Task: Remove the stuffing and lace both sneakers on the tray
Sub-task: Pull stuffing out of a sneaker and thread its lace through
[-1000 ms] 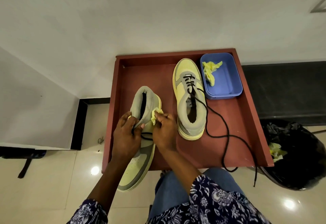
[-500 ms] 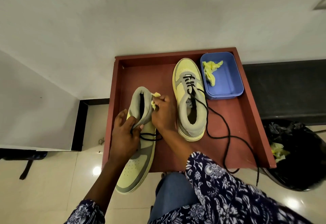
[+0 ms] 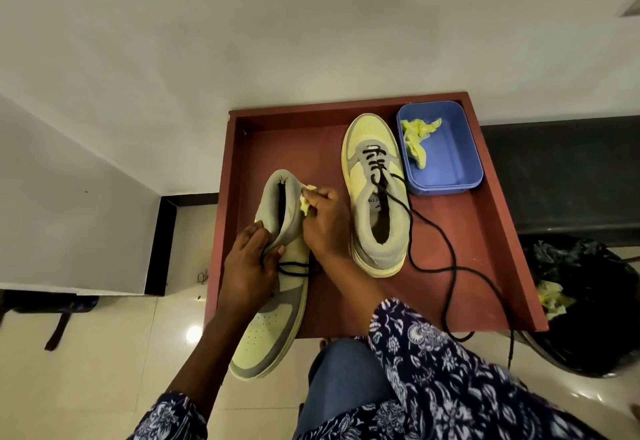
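Note:
A yellow-and-grey sneaker is tilted up at the tray's near left, toe hanging over the front edge. My left hand grips its tongue and collar, beside a loose black lace. My right hand pinches a wad of yellow stuffing paper just outside the shoe's opening. The second sneaker lies flat on the red-brown tray, partly laced, with its long black lace trailing over the tray's front edge.
A blue plastic tub at the tray's far right corner holds crumpled yellow paper. A black bin bag with more yellow paper stands right of the tray. A white wall rises behind; glossy floor tiles lie below.
My right hand has drawn the yellow stuffing up and away from the tongue area, out past the shoe's collar. The left hand keeps its hold on the tilted sneaker.

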`<state>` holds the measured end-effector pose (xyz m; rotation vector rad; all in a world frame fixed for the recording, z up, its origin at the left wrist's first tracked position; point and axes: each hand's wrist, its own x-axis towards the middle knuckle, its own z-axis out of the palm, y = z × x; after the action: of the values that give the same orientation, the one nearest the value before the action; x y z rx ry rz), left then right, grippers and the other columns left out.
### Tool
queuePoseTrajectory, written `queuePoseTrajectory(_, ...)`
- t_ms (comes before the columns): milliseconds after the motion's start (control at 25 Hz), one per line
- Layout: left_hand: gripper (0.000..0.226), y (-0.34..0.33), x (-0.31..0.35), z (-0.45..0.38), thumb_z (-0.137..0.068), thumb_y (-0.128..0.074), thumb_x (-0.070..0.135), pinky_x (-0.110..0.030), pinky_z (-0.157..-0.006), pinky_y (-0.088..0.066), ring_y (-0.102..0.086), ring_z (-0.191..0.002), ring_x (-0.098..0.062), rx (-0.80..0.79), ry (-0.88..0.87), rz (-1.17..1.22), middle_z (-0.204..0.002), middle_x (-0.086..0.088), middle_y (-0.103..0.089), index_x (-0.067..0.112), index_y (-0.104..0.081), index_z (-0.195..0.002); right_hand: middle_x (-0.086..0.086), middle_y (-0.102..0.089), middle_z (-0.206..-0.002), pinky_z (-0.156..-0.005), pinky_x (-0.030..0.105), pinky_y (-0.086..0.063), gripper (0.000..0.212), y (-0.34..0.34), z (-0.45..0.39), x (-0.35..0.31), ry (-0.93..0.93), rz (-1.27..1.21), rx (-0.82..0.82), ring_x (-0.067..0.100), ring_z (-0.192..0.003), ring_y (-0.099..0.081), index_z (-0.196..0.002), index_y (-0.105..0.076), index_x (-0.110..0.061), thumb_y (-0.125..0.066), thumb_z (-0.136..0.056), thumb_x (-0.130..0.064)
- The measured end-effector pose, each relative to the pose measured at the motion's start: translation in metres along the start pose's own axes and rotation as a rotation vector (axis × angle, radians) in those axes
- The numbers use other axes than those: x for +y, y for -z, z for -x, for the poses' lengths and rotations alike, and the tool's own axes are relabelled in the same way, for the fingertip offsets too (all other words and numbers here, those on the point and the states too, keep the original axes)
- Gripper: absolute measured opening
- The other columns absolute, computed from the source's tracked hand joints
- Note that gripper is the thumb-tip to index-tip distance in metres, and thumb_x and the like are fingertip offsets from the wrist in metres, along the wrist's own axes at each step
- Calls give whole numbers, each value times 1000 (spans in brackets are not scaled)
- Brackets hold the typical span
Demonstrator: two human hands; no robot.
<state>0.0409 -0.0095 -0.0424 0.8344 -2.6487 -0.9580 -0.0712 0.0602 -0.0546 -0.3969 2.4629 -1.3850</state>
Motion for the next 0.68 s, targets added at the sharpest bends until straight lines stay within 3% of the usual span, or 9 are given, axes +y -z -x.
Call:
queuePoseTrajectory(200,14,-1,0,-1,-88,-59,8,-22,-78,-34,-40,-102,-9,8,-9,7,-127,-15,-54,-1,-60,-98,13,-54,-126,-86,18,-33,37,7,-38,-11,8,98,-154,27,-115,-51,-125,-58,-9,-45,-91,-3)
queuePoseTrajectory(400,14,-3,1,-1,-87,-59,7,-11,-72,-30,-41,-100,-9,27,-1,27,-123,-15,-55,-2,-60,-98,15,-55,-121,-79,4,-25,34,1,-1,1,18,3,-39,26,-110,-52,-121,-59,-2,-48,-89,-1)
queuePoseTrajectory(600,13,-5,-4,-1,-87,-59,6,-5,-71,-31,-51,-95,-20,45,-23,7,-111,-18,-59,-3,-60,-95,6,-49,-113,-80,-2,-37,32,-6,47,18,14,-197,-21,16,-103,-53,-121,-59,-1,-52,-90,-6)
queuePoseTrajectory(680,16,-5,-5,-1,-87,-60,7,-8,-70,-36,-49,-92,-15,49,-36,26,-109,-18,-60,-4,-60,-99,3,-49,-111,-85,-1,-38,30,-11,52,25,18,-249,20,8,-102,-51,-119,-60,-1,-53,-90,-4)
